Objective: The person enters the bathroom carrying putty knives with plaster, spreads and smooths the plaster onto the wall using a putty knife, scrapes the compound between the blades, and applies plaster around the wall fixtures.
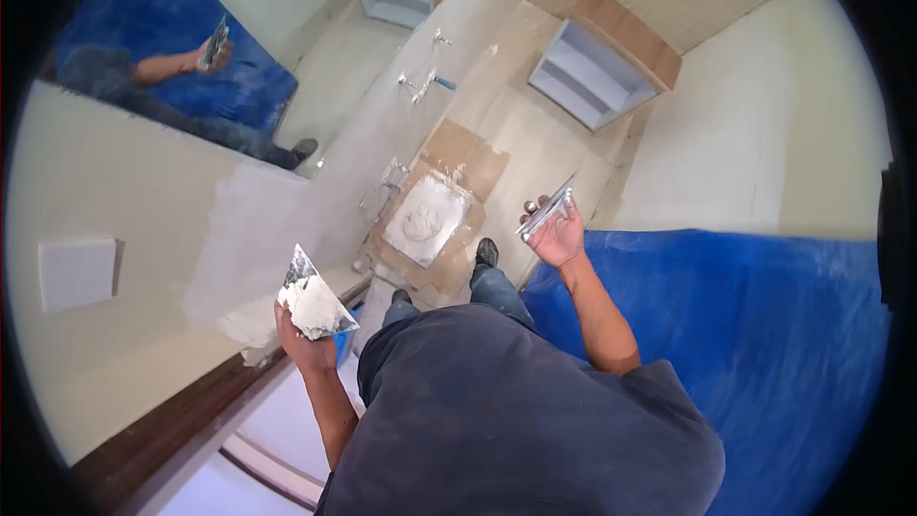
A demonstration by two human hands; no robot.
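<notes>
White paste (315,310) sat heaped on a metal plate (297,266), and the left grip (302,352) had hold of that plate from underneath. The right grip (562,239) was clutching a flat blade (551,209), well apart from it. Another pile (421,221) lay on a pale board (418,253) over cardboard (468,153), just past the shoes (487,252).

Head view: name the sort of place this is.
Probably a bathroom under renovation: pipe fittings protrude from the wall, and the left hand holds a triangular metal plate heaped with white paste.
</notes>
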